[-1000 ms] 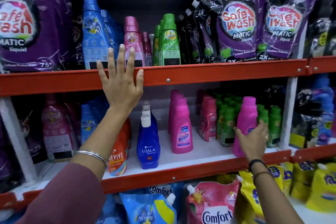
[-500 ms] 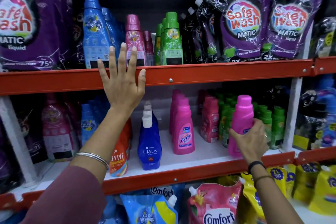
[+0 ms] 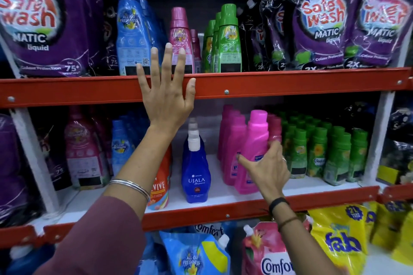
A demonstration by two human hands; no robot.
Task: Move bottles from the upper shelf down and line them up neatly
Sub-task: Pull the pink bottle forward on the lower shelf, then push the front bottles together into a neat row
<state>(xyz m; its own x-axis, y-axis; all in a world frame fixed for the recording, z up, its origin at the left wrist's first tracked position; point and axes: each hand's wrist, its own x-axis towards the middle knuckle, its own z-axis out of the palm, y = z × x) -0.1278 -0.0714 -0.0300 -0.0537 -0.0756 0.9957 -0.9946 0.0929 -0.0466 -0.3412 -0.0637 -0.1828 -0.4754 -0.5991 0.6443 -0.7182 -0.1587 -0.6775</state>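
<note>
We press our left hand [image 3: 166, 98] flat, fingers spread, against the red rail of the upper shelf [image 3: 290, 81] below its blue, pink and green bottles, while our right hand [image 3: 267, 168] wraps loosely around a pink bottle [image 3: 253, 152] standing on the lower shelf [image 3: 245, 207] beside the other pink ones.

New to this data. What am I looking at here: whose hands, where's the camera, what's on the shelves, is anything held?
There is no robot: a person wears one wide-angle camera on the head, looking forward and down at both bare hands. The left hand lies flat and open against the red edge of the upper shelf, which carries blue, pink and green bottles between purple pouches. The right hand is on the lower shelf, fingers spread around a bright pink bottle standing beside other pink ones. Whether it grips or has let go is unclear.
</note>
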